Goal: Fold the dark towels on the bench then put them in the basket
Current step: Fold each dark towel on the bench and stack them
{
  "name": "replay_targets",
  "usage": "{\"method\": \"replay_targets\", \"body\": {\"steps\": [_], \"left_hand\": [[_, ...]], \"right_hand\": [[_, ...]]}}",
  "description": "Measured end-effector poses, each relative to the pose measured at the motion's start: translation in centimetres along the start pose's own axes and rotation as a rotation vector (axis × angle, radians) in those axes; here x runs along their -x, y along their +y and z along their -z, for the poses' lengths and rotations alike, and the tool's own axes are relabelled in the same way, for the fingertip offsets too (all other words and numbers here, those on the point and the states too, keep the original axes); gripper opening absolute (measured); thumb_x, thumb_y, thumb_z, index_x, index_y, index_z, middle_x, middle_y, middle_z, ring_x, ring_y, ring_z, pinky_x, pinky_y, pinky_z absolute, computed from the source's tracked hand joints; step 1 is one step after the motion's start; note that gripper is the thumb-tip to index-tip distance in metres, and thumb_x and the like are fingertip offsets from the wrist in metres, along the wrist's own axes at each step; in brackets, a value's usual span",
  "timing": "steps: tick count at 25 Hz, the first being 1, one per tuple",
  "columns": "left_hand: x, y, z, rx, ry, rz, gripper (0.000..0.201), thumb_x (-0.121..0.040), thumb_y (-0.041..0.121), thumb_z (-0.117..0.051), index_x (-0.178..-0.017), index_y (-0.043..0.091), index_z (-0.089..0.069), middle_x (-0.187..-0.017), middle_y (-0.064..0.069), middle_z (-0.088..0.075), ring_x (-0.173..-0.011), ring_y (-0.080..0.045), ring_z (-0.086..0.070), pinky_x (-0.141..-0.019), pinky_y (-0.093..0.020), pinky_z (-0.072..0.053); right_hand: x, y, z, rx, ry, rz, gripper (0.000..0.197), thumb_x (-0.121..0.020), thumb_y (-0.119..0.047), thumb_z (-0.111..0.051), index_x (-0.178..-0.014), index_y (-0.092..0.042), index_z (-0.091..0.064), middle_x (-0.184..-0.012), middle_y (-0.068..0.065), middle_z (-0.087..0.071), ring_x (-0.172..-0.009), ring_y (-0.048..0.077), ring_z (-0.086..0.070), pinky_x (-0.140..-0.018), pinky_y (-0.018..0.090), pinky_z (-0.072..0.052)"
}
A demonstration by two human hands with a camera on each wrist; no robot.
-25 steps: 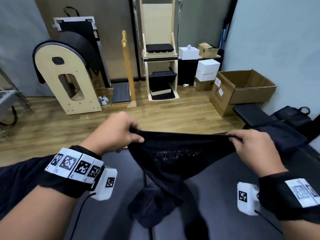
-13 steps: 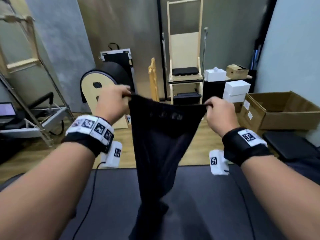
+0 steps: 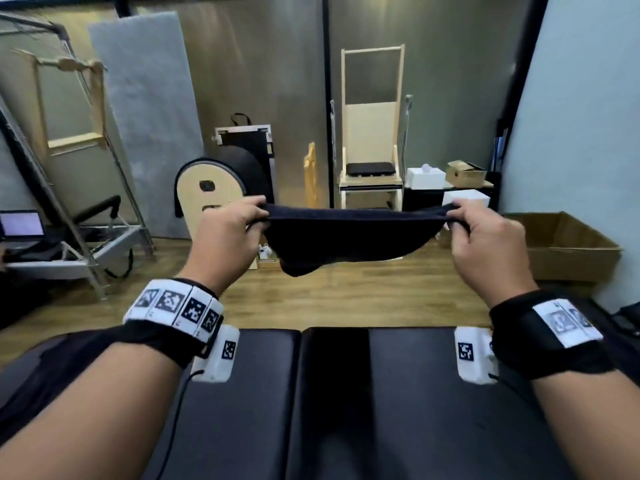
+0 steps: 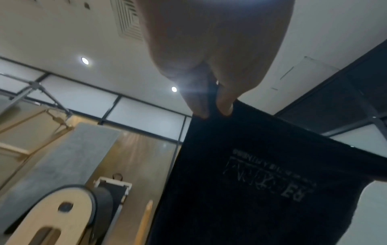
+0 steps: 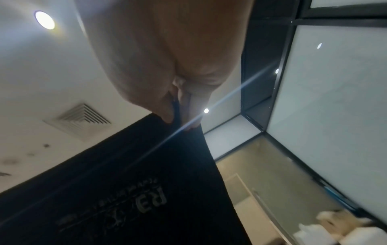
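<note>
A dark towel (image 3: 349, 237) hangs in the air, stretched wide between both hands above the far edge of the black padded bench (image 3: 346, 393). My left hand (image 3: 235, 226) pinches its left top corner, and my right hand (image 3: 481, 233) pinches the right top corner. In the left wrist view the towel (image 4: 261, 182) shows a pale printed logo below the pinching fingers (image 4: 225, 106). The right wrist view has the same towel (image 5: 136, 190) hanging from my fingers (image 5: 167, 114). The towel's lower part swings forward, away from me. No basket is in view.
An open cardboard box (image 3: 568, 244) stands on the wooden floor at the right. Pilates equipment stands beyond: a barrel (image 3: 207, 192), a wooden chair frame (image 3: 372, 161), a metal frame (image 3: 69, 216) at the left. White boxes (image 3: 464, 199) sit by the right wall.
Both hands have moved apart, stretching the towel wide. The towel, which hung down to the bench, has lifted clear and swung forward. My head has tilted up.
</note>
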State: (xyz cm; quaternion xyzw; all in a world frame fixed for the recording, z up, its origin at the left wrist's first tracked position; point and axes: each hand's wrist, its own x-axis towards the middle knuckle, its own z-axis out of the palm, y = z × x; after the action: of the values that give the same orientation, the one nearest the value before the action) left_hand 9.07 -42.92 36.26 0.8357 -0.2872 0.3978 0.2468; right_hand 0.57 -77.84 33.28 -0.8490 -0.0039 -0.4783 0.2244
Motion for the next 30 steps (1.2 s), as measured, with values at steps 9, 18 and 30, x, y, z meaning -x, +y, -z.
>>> {"method": "replay_targets", "body": {"steps": [9,18,30], "left_hand": [[25.2,3.9,-3.8,0.038,-0.857,0.421,0.014,-0.09,0.024,-0.056,-0.09,0.017,-0.069,-0.09,-0.007,-0.074,-0.097,-0.033,-0.065,-0.079,-0.038,-0.052],[29.1,5.6,-2.2,0.1,-1.387,0.501,0.018,-0.087,0.025,-0.062,-0.07,0.021,-0.057,-0.081,-0.002,-0.066,-0.059,-0.017,-0.065,-0.057,-0.027,-0.053],[21.4,0.8,-10.9,0.141,-1.23,0.62,0.017,-0.092,0.012,-0.06,-0.075,0.01,-0.062,-0.047,-0.003,-0.062,-0.044,-0.022,-0.066,-0.048,-0.031,-0.056]], "right_hand": [[26.8,2.7,2.7,0.266,-0.727,-0.442,0.013,-0.086,-0.006,-0.059,-0.081,-0.015,-0.067,-0.082,0.009,-0.072,-0.083,0.037,-0.069,-0.069,0.038,-0.053],[28.0,0.0,6.7,0.229,-1.39,-0.683,0.018,-0.085,-0.01,-0.055,-0.07,-0.019,-0.052,-0.066,0.009,-0.074,-0.059,0.019,-0.074,-0.066,0.036,-0.059],[22.7,7.7,-2.5,0.196,-1.176,-0.557,0.016,-0.089,-0.017,-0.057,-0.077,-0.017,-0.068,-0.062,0.001,-0.068,-0.057,0.018,-0.069,-0.067,0.033,-0.06]]}}
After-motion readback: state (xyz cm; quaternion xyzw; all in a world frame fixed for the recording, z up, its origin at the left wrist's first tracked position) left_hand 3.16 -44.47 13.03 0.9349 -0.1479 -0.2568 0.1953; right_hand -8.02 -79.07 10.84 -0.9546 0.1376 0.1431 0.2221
